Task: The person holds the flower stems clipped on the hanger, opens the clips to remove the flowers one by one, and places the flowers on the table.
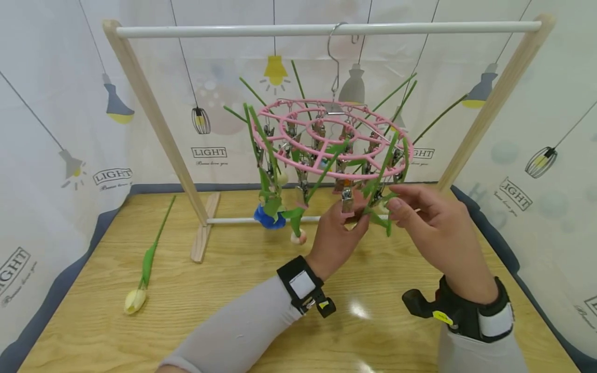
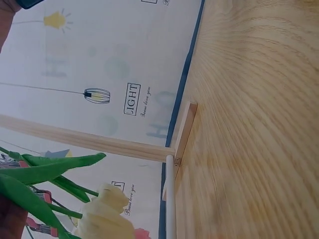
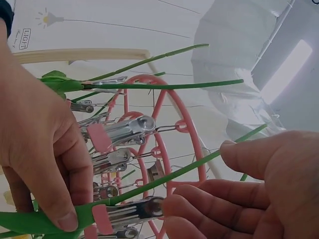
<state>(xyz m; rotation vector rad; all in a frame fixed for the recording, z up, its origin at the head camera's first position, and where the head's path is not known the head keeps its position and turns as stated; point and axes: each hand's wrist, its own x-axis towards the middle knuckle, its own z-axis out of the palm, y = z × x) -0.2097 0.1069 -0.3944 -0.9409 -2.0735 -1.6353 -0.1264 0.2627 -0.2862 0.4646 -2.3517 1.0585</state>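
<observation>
A pink round clip hanger (image 1: 322, 168) hangs by its wire hook, with artificial flowers clipped around it. My left hand (image 1: 338, 235) is under its front right side, thumb and fingers pinching the green leaf and stem (image 3: 82, 216) of a flower beside a metal clip (image 3: 134, 209) with pink tips. Cream petals (image 2: 107, 214) show near this hand in the left wrist view. My right hand (image 1: 436, 228) is at the right rim, fingers loosely bent; its fingertips are right at the clip's handle end and its thumb overlaps the stem in the right wrist view.
The hanger's hook sits on a white rail (image 1: 224, 31) between wooden posts (image 1: 154, 119). A cream tulip (image 1: 136, 300) lies on the wooden table (image 1: 219, 311) at left. A blue flower (image 1: 269, 216) and a pale pink one (image 1: 299, 238) hang at the hanger's left; several stems stick out above.
</observation>
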